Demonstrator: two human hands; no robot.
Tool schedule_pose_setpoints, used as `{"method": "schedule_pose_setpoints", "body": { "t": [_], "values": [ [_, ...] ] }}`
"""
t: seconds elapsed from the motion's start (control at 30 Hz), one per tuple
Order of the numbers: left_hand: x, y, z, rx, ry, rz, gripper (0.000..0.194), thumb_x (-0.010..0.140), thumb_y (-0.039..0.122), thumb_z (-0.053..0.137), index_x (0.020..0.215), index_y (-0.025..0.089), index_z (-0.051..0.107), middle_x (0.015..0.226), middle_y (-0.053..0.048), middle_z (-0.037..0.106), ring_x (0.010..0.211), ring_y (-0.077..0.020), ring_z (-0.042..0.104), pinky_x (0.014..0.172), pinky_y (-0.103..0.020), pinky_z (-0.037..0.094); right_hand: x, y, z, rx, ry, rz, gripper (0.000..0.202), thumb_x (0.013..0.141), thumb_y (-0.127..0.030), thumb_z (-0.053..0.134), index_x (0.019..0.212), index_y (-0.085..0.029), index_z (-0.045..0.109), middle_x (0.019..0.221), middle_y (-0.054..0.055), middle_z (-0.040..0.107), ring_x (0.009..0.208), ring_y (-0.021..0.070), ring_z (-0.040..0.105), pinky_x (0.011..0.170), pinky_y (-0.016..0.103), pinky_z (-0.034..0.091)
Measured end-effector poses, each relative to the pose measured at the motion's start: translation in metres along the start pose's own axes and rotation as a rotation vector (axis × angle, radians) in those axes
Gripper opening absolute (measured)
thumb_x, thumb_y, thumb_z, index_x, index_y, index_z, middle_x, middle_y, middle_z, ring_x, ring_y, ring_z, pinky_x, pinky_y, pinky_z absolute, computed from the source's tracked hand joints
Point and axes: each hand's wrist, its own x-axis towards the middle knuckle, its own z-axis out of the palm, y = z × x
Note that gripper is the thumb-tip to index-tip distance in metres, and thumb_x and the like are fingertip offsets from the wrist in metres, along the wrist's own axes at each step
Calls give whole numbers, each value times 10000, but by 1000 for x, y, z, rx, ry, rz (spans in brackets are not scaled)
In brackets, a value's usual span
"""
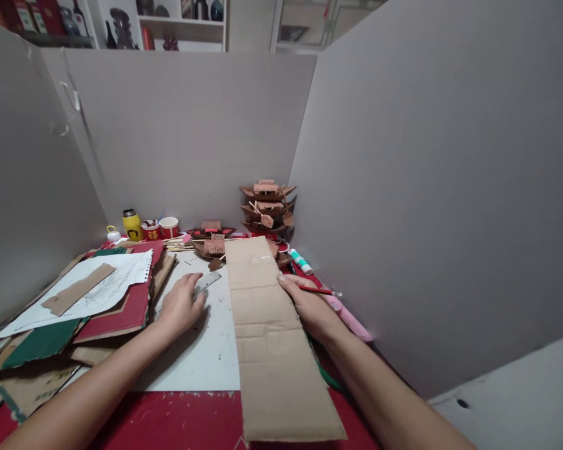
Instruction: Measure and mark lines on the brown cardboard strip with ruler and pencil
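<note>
My left hand [182,307] is over the white board, thumb and index finger at either edge of a metal ruler [209,281]. The ruler's other end is mostly hidden by the hand. A long creased strip of brown cardboard [267,347] runs from the table's front edge toward the back. My right hand [309,305] grips its right edge, thumb on top and fingers out of sight beneath. A slim red pen or pencil [316,290] is also held in this hand, its end pointing right.
Cardboard sheets and paper [89,294] are piled at left. Small brown model boats [267,209] are stacked at the back, with another boat [211,230] beside them. Paper cups [169,226] and a yellow bottle [132,225] stand behind. A glue tube [301,262] lies by the right grey partition [403,187].
</note>
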Motion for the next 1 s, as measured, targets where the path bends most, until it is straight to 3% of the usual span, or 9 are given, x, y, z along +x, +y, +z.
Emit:
{"method": "schedule_pose_setpoints", "body": {
  "t": [0.07,0.17,0.33,0.7,0.9,1.0],
  "values": [
    [2,-4,-3,205,-44,6,475,769,215,622,1236,157,555,1320,-171,551,1260,-334,452,1043,-459,333,1,0,-7,-115,-42,12,365,795,-555,574,848,-218,704,763,27,706,715,215,620,618,290,448],
    [1,-6,-2,444,-110,3,414,812,235,593,1206,112,565,1184,-213,613,1173,-367,507,973,-495,372,-1,0,-9,-308,-125,32,345,788,-526,573,741,-200,677,684,8,655,656,188,570,569,266,399],
    [2,-4,-1,663,-163,6,304,877,257,510,1148,145,593,1099,-181,639,1088,-330,562,885,-426,423,-4,3,0,-400,-216,52,330,783,-500,550,657,-200,601,616,-25,559,612,153,494,559,255,360],
    [6,-5,-6,738,-223,-62,263,864,327,492,1042,179,617,1013,-125,707,931,-275,662,714,-331,458,1,10,8,-436,-344,2,379,775,-510,502,560,-207,428,556,-49,349,562,122,340,533,262,280],
    [1,2,-5,792,-194,-30,306,872,328,442,998,118,625,1070,-202,650,1035,-343,606,797,-406,458,-1,6,7,-435,-373,-83,398,746,-516,555,530,-207,428,538,-46,354,559,123,333,548,266,273],
    [0,3,-7,784,-218,-19,274,867,291,445,993,122,621,1058,-195,644,1018,-334,613,799,-403,460,-2,3,6,-432,-345,-103,383,753,-506,558,541,-206,448,543,-41,369,573,129,352,552,261,285]
  ]
}}
